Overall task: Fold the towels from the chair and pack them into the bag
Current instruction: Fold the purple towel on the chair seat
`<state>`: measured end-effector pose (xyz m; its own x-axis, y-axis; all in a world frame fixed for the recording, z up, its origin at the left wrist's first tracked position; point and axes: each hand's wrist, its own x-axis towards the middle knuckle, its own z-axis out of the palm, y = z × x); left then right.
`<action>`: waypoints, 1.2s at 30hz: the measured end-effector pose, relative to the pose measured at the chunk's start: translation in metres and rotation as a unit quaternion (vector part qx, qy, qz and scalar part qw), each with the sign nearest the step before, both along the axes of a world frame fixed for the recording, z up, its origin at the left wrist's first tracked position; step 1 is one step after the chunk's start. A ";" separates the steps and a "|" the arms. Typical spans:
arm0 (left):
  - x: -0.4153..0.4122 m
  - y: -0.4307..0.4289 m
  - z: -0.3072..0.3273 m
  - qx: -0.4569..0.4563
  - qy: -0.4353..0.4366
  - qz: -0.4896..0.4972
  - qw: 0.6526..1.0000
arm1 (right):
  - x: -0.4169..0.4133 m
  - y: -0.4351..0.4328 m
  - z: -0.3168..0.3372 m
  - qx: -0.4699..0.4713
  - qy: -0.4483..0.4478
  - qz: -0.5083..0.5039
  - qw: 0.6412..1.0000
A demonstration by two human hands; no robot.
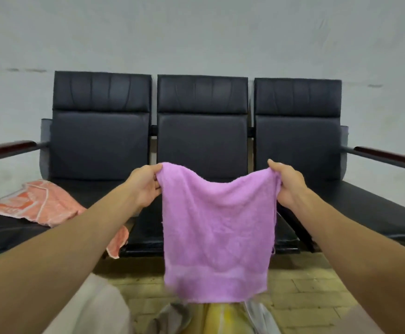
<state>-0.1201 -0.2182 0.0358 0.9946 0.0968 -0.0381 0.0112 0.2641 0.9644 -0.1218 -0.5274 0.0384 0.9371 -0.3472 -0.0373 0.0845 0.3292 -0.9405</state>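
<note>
Before the black three-seat chair [201, 141], my left hand [146, 186] and right hand [287, 184] pinch the limp purple towel [217, 227] by its top corners; it is light and floppy.

I see the left hand [146, 186] and right hand [288, 186] each pinching a top corner of the purple towel [217, 227], which hangs between them; an orange towel [40, 203] lies left of the left hand.

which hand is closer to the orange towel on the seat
Left. The left hand grips a corner of the purple towel just right of the orange towel; the right hand grips the other corner, farther right.
</note>
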 end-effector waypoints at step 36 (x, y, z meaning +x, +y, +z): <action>-0.063 0.040 0.115 0.249 -0.124 0.245 0.929 | -0.076 -0.003 0.120 -0.124 -0.050 -0.087 0.987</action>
